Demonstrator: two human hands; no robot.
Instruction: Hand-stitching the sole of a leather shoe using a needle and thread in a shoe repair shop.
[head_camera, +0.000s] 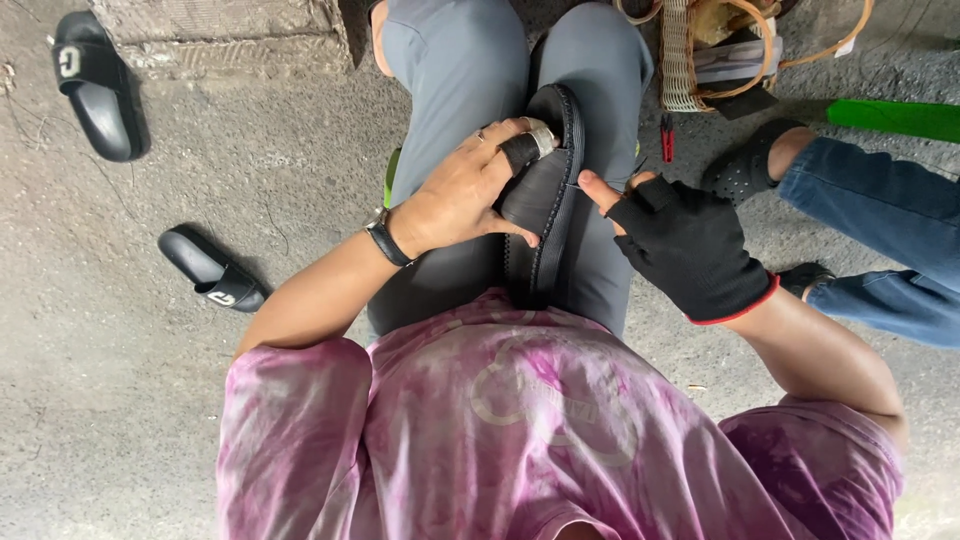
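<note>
Nearest the camera is a pink and white tie-dyed shirt (520, 430), and above it the person's lap in grey trousers (450, 70). A black sandal (545, 195) stands on edge between the knees, its sole running up and away from the body, tilted slightly.

The left hand (455, 195) lies over the sandal's left side. Its fingers wrap across the upper part and the thumb presses against the sole lower down, so its grip is closed on the sandal. A dark wristwatch (385, 238) sits on that wrist, and a wide silver ring (541, 138) and a black finger cover show on the fingers.

The right hand (680, 245) wears a black fingerless glove with a red cuff edge. Its bare thumb and fingertip pinch together right at the sandal's right edge; the grip is narrow, and what it pinches is too small to tell.

Farther out on the concrete floor (120, 380), two black slides lie well apart to the left: one slide (212, 268) near the left elbow, another slide (95, 85) beyond it. Small red pliers (666, 137) lie just right of the knee. A woven basket (700, 50) stands at the top edge. To the right, another person's legs in blue jeans (880, 240) and a green strip (893, 118) are in view.
</note>
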